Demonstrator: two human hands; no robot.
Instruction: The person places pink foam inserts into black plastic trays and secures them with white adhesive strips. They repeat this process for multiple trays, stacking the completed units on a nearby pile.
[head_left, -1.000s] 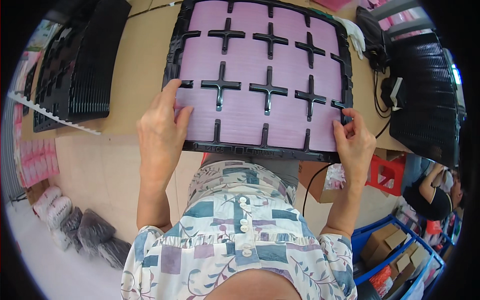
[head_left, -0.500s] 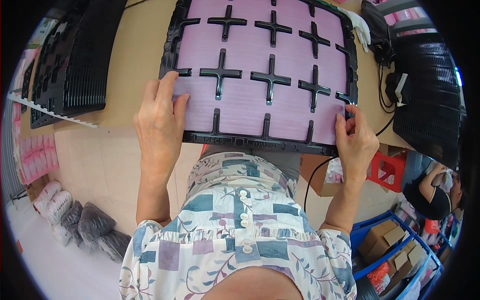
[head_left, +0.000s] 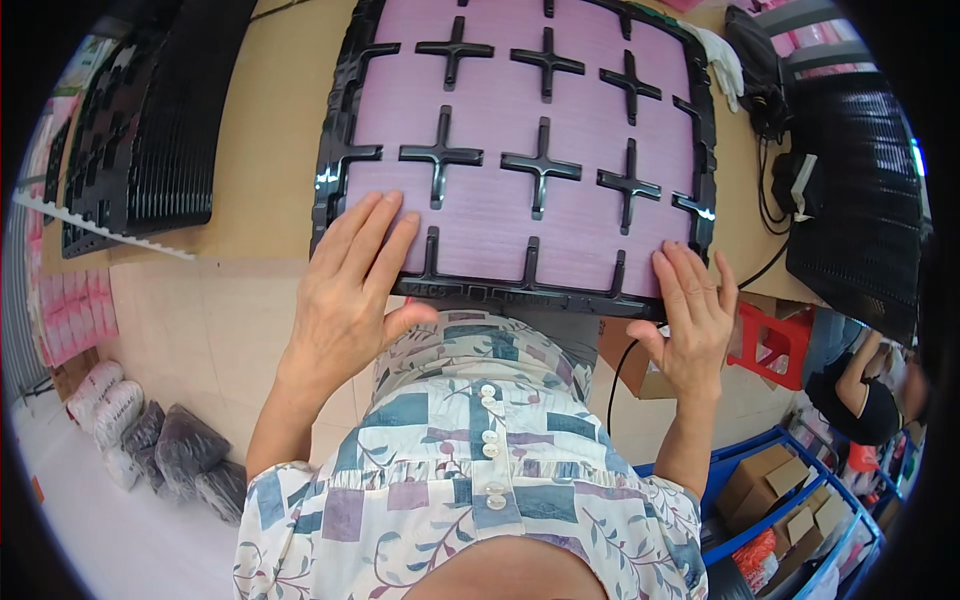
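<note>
In front of me lies a black plastic tray [head_left: 455,288] with raised cross-shaped dividers, its near edge at the table's front. Pink foam sheeting [head_left: 480,235] shows flat between the crosses. My left hand [head_left: 352,285] rests its stretched fingers on the near left corner, over the foam and rim, with the thumb apart below the edge. At the near right corner my right hand [head_left: 690,310] lies with fingers extended over the foam and rim, its thumb also spread away. Neither hand grips anything.
Stacked black trays [head_left: 165,130] stand on the left of the brown table [head_left: 265,150], another black stack [head_left: 850,200] on the right. A white glove [head_left: 722,62] and black cables [head_left: 768,190] lie beyond the tray's right side. A red stool [head_left: 770,345] and a seated co-worker [head_left: 850,400] are farther right.
Both hands have moved from the tray's side edges toward me onto its near corners, and their fingers have straightened. The tray has shifted slightly toward me.
</note>
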